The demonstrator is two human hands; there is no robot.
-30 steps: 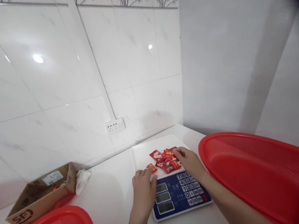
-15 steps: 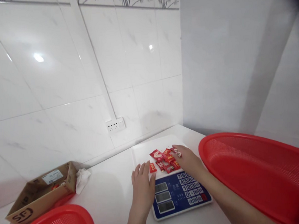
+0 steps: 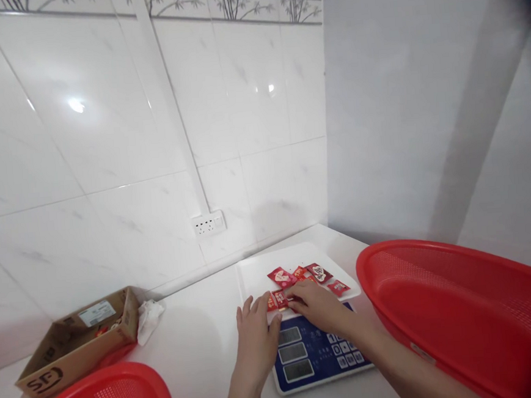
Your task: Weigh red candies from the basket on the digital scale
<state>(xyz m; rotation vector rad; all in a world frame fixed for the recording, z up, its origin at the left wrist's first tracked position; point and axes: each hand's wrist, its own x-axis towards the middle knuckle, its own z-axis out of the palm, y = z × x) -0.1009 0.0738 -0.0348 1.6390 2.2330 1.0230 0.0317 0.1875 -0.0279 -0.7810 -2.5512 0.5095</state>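
Observation:
Small red candy-like packets (image 3: 281, 277) lie in a loose group on the white pan (image 3: 255, 274) of a weighing scale. My right hand (image 3: 317, 305) reaches over the group from the right, its thumb and fingertips closed at the edge of a red packet (image 3: 280, 298). Part of the group is covered by this hand. At the left side of the pan is my left hand (image 3: 256, 334), fingers spread and fingertips close to another packet (image 3: 270, 303). Below both hands sits the scale's blue panel (image 3: 312, 361) with three displays; my right forearm hides some keys.
A large red plastic basket (image 3: 439, 308) stands at the right, and a second red basket (image 3: 137, 384) at the lower left. Behind that one are an open cardboard box (image 3: 82, 351) and a crumpled white tissue (image 3: 150, 318). A power socket (image 3: 209, 223) is on the tiled wall.
My right hand has moved left across the pan, uncovering packets at the right side. One packet now lies apart near the pan's right edge. My left hand stays almost in place.

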